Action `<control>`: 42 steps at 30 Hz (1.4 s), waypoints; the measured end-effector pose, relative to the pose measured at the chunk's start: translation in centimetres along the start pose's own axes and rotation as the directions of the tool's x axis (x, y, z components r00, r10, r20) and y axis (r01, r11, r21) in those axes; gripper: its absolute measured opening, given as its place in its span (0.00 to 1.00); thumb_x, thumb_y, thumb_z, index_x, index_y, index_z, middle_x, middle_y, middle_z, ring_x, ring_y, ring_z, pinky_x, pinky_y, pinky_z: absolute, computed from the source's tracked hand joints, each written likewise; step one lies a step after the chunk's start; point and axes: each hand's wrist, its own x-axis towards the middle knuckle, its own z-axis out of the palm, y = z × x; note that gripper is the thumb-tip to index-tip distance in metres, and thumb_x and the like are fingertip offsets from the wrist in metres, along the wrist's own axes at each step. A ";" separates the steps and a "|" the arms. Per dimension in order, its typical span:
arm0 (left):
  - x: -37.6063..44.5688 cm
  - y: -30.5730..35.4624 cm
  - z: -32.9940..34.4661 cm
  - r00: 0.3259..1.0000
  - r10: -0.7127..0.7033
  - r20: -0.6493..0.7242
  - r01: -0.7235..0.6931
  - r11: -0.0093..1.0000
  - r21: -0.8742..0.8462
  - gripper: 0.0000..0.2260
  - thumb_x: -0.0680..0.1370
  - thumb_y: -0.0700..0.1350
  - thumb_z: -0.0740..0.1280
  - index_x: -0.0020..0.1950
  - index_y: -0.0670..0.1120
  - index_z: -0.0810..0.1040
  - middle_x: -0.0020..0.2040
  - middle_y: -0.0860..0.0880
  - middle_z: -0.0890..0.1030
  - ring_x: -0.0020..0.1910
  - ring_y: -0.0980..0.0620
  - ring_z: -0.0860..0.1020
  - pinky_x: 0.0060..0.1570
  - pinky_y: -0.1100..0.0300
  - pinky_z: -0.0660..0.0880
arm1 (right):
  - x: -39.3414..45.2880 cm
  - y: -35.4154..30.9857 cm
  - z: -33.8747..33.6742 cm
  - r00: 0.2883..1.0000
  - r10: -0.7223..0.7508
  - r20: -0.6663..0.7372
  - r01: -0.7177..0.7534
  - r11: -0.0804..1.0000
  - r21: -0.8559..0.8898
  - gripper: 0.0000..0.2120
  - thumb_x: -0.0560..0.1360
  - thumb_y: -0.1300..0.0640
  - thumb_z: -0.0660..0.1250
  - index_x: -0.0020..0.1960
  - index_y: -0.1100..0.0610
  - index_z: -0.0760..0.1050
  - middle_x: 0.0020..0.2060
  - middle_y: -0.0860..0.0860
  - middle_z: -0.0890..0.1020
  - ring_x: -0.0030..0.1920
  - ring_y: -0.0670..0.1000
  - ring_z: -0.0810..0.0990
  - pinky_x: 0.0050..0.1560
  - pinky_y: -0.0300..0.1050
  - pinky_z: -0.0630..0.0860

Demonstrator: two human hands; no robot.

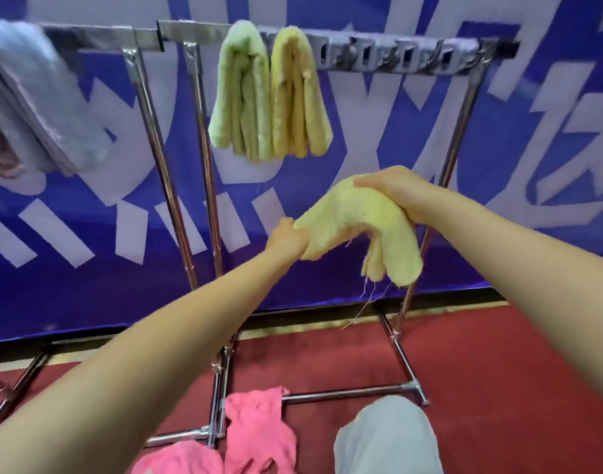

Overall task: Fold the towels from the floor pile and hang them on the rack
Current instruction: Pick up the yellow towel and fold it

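Item one, pale yellow towel (358,220): I have it in the air between my two hands, in front of the rack (409,51) and below its top bar. My right hand (395,189) grips the upper fold from above, fingers curled over it; my left hand (288,236) pinches the lower left end. The bundle bends over in an arch, and its free end hangs down on the right with loose threads trailing.

Item two, green towel (242,94): folded and draped over the rack's top bar.

Item three, orange-yellow towel (300,94): folded and draped just beside the green one, on its right, the two touching.

Item four, pink towels (255,436): heaped on the red floor (498,364) near the rack's base rails, below my arms.

Item five, pale blue cloth (36,97): hanging at the far left, blurred.

Item six, blue banner (88,234) with white shapes: behind the rack.
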 end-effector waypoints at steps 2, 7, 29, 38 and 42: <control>1.4 3.8 1.6 0.994 0.101 -0.027 -0.102 0.994 -0.030 0.19 0.80 0.46 0.56 0.68 0.40 0.69 0.61 0.43 0.77 0.57 0.40 0.76 0.54 0.50 0.73 | 1.7 -1.2 -2.2 0.999 -0.010 -0.048 0.010 1.000 0.000 0.12 0.73 0.51 0.71 0.51 0.58 0.79 0.46 0.53 0.83 0.48 0.52 0.83 0.48 0.47 0.79; 4.5 13.8 2.3 0.920 0.380 -0.098 -0.391 0.908 -0.154 0.13 0.80 0.42 0.53 0.50 0.39 0.77 0.43 0.46 0.78 0.42 0.46 0.73 0.39 0.58 0.68 | 4.7 -5.7 -6.6 0.983 -0.095 -0.156 0.096 0.995 -0.001 0.12 0.72 0.51 0.72 0.50 0.58 0.78 0.46 0.54 0.83 0.47 0.52 0.82 0.48 0.47 0.80; 7.0 19.5 -5.8 0.932 0.312 -0.183 -0.362 0.807 -0.467 0.16 0.76 0.51 0.52 0.44 0.46 0.76 0.46 0.42 0.82 0.51 0.41 0.81 0.59 0.43 0.75 | 12.3 -16.9 -6.0 0.938 -0.322 -0.129 0.249 0.885 -0.394 0.11 0.73 0.45 0.67 0.52 0.49 0.79 0.44 0.48 0.79 0.40 0.49 0.77 0.33 0.42 0.70; 8.4 18.9 -4.6 0.895 0.391 -0.214 -0.445 0.781 -0.437 0.17 0.77 0.51 0.54 0.55 0.49 0.80 0.48 0.48 0.83 0.49 0.48 0.81 0.57 0.49 0.76 | 13.6 -15.4 -6.0 0.891 -0.344 -0.296 0.286 0.932 -0.222 0.07 0.76 0.55 0.65 0.51 0.53 0.80 0.40 0.50 0.78 0.39 0.50 0.78 0.34 0.41 0.76; 7.9 19.1 -5.3 0.951 0.267 -0.153 -0.308 0.802 -0.511 0.20 0.74 0.53 0.62 0.23 0.49 0.72 0.26 0.46 0.71 0.27 0.49 0.72 0.33 0.57 0.71 | 13.7 -15.5 -6.8 0.799 -0.324 -0.507 0.332 0.940 -0.078 0.08 0.74 0.57 0.64 0.50 0.55 0.80 0.42 0.48 0.79 0.38 0.45 0.78 0.29 0.33 0.73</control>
